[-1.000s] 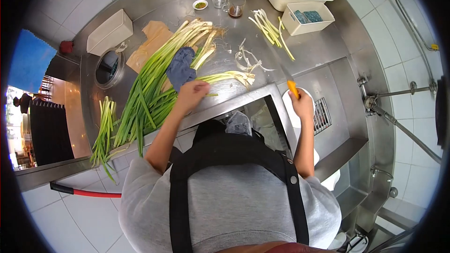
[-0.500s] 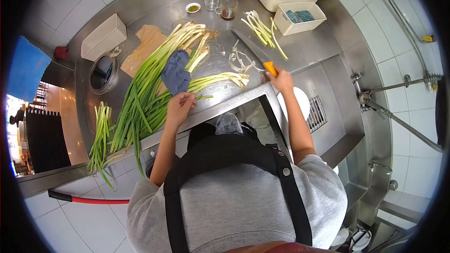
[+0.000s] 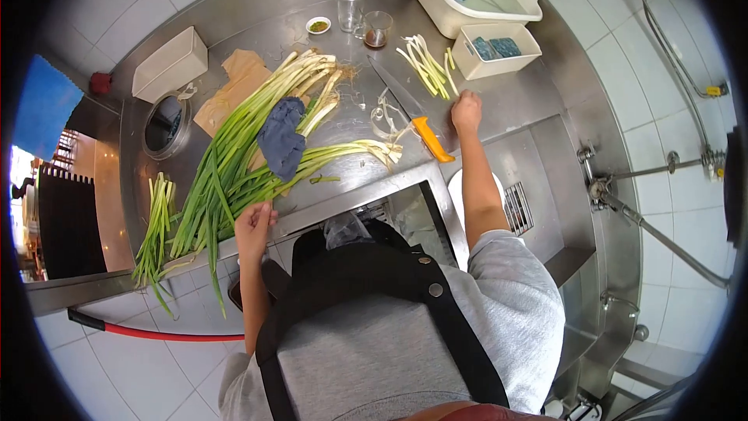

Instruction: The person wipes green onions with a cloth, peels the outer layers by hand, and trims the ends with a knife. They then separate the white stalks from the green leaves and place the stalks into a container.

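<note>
My right hand (image 3: 466, 112) is closed at the near end of a thin pale spring onion stalk (image 3: 451, 76), beside a small bunch of trimmed spring onions (image 3: 423, 66). To its left lies a knife with an orange handle (image 3: 430, 139), its blade pointing away from me. My left hand (image 3: 255, 228) hovers at the counter's front edge with its fingers curled together; whether anything is in them is hidden. Close to it are the leaves of a large pile of spring onions (image 3: 234, 164), with a blue-grey cloth (image 3: 282, 139) lying across it.
At the back right stand a white tub (image 3: 436, 9) of water and a cream box (image 3: 467, 62) with blue pads. Two glass mugs (image 3: 377, 30) and a small sauce dish (image 3: 318, 26) stand at the back. Trimmed greens (image 3: 158, 222) lie left. A cream bin (image 3: 170, 64) stands behind.
My right hand has let go of the knife, now lying on the counter, and moved to the trimmed bunch, which has shifted nearer. My left hand has moved left and towards me.
</note>
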`<state>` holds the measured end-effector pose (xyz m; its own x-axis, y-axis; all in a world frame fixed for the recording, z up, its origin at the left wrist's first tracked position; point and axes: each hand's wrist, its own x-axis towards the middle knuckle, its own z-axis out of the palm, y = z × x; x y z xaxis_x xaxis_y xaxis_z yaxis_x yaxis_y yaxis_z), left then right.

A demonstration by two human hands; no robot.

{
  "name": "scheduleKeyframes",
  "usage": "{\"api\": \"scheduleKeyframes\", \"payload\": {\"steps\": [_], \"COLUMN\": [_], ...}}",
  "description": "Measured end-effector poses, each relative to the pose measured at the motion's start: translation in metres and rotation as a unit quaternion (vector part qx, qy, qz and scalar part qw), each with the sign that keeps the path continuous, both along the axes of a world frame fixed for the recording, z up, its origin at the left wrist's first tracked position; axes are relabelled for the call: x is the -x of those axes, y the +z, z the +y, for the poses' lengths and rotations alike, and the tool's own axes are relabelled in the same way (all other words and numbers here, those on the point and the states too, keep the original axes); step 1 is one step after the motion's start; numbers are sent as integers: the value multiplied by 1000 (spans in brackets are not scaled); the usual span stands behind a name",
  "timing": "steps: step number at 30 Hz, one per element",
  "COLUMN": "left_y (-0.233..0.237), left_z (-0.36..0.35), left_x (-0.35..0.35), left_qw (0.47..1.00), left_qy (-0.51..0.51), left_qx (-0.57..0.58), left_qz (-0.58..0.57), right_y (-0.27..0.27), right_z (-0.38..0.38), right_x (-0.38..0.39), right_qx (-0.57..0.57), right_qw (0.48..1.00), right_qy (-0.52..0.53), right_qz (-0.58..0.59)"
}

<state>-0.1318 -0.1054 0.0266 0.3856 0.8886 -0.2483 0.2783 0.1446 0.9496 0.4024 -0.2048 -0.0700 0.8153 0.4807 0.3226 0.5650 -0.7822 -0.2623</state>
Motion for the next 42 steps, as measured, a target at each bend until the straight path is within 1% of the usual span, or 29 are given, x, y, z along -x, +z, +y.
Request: {"api": "scheduleKeyframes", "payload": {"steps": [1, 3, 4, 6, 8, 10, 11, 12, 14, 16, 18, 20, 21, 22, 23, 24, 26, 27, 28, 30, 31, 33, 34, 36, 37, 39, 40, 41, 42], "left_y": [-1, -2, -1, -3, 2, 3, 4, 5, 8, 8, 8, 10, 8, 4, 1, -1, -3, -6, -10, -28, -24, -19, -18, -27, -37, -55, -35, -14, 13], "left_z": [-2, -8, -11, -18, -22, -25, -27, -29, -31, -32, -34, -34, -33, -32, -30, -26, -18, -12, -4, 17, 24, 37, 46, 66, 84, 113, 112, 113, 111], "left_x": [5, 15, 20, 25, 27, 32, 35, 37, 42, 46, 49, 50, 50, 48, 48, 46, 36, 30, 25, 14, -1, -36, -52, -75, -77, -78, -84, -92, -103], "left_qw": [1000, 998, 997, 995, 993, 992, 990, 989, 986, 983, 980, 979, 978, 980, 982, 985, 987, 987, 988, 984, 973, 946, 931, 887, 887, 926, 926, 933, 940], "left_qy": [25, 54, 75, 93, 103, 116, 124, 128, 154, 172, 189, 190, 198, 186, 175, 153, 146, 137, 126, 88, 78, 62, 56, 63, 60, -55, -61, -49, -38], "left_qx": [2, 11, 19, 17, 5, 3, 1, 0, -19, -22, -23, -12, -10, -21, -32, -42, -57, -61, -64, -128, -189, -296, -343, -443, -443, -319, -320, -318, -314], "left_qz": [-4, 7, 20, 12, 47, 56, 64, 67, 65, 59, 52, 67, 70, 65, 62, 69, 45, 53, 60, 88, 106, 119, 114, 117, 114, 195, 192, 161, 129], "right_y": [1, 3, 6, 14, 21, 28, 33, 30, 16, 13, 16, 19, 23, 30, 35, 41, 52, 56, 60, 67, 66, 63, 64, 66, 66, 62, 61, 60, 60], "right_z": [9, 21, 29, 46, 59, 68, 73, 77, 87, 95, 101, 106, 110, 116, 122, 126, 129, 125, 120, 108, 106, 103, 106, 110, 109, 104, 105, 109, 110], "right_x": [-5, -11, -14, -18, -6, 7, 11, 10, -3, -13, -24, -26, -22, -13, 0, 19, 67, 97, 128, 178, 198, 228, 237, 249, 251, 254, 251, 245, 241], "right_qx": [-1, -80, -77, -49, -42, 0, 51, 49, 77, 62, 74, 72, 38, 3, -57, -60, -114, -115, -115, -63, -63, -45, -46, 34, 33, -66, -64, -99, -133], "right_qw": [1000, 995, 995, 995, 995, 988, 989, 988, 987, 988, 992, 993, 995, 994, 985, 985, 942, 929, 914, 882, 880, 841, 841, 840, 842, 871, 874, 856, 804], "right_qy": [7, 31, 38, 68, 67, 121, 129, 134, 131, 126, 98, 96, 78, 61, 96, 106, 314, 351, 385, 440, 444, 495, 495, 473, 470, 486, 481, 465, 430], "right_qz": [-1, -55, -52, -45, -57, -94, -52, -50, -43, -62, -10, -11, -51, -90, -130, -126, -39, 11, 62, 155, 156, 214, 214, 263, 262, 16, 15, 205, 387]}}
